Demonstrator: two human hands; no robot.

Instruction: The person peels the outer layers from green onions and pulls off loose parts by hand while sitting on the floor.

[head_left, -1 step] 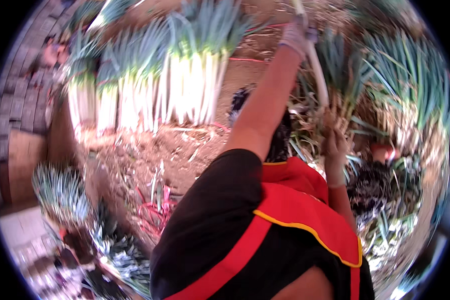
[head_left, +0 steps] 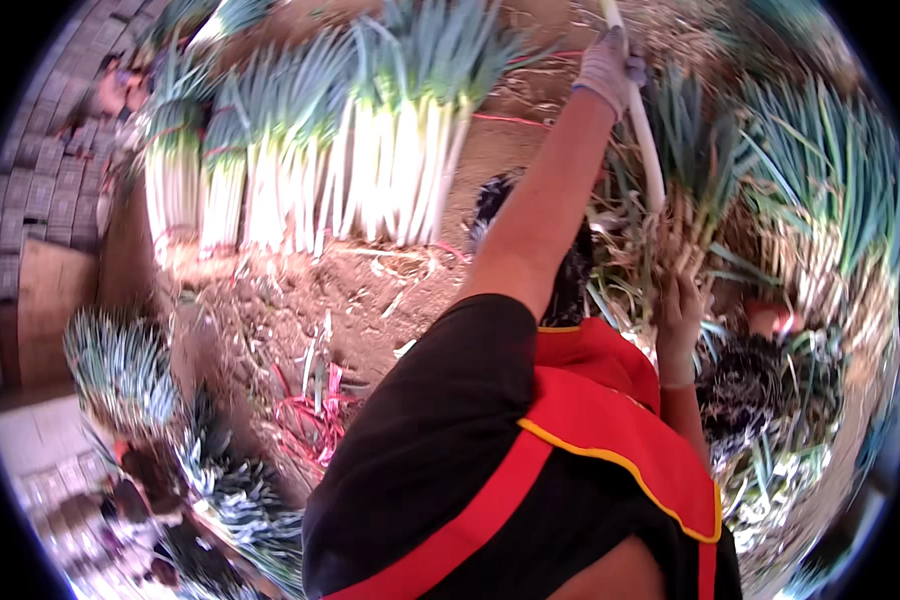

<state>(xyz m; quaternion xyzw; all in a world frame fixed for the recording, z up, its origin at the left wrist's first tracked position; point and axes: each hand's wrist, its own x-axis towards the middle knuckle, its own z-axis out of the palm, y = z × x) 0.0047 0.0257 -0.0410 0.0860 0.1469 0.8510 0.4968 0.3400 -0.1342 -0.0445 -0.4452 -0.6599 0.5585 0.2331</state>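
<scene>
1. Leek row. Between 10 and 11 o'clock, the pale-stemmed leek row (head_left: pixel 395 170) lies leaf ends outward, root ends toward me. I judge that its loose stems need clearance from my outstretched left arm.

2. Left hand. At 1 o'clock, my gloved left hand (head_left: pixel 608 72) is closed around a pale leek stalk (head_left: pixel 646 150). The stalk slants from the upper rim, through my grip, to its lower end at 2 o'clock. A full wrap, firm enough to stop rolling, is advisable; a hard pinch could bruise or split the shaft. With my arm this extended, a grip nearer the lower end should give better control.

3. Right hand. Toward 3 o'clock, my gloved right hand (head_left: pixel 679 315) reaches up to the roots of the darker leek bunch (head_left: pixel 692 185). I cannot tell whether its fingers are clamped or apart. Gathering only a few roots at once should limit tangling.

4. Visibility limits. At 8 o'clock, the leafy pile (head_left: pixel 120 380) is too blurred to count. The stalk's upper end is cut off by the view. My right fingertips blend into the roots. Below that hand, I cannot identify the dark patterned material (head_left: pixel 740 385).
</scene>
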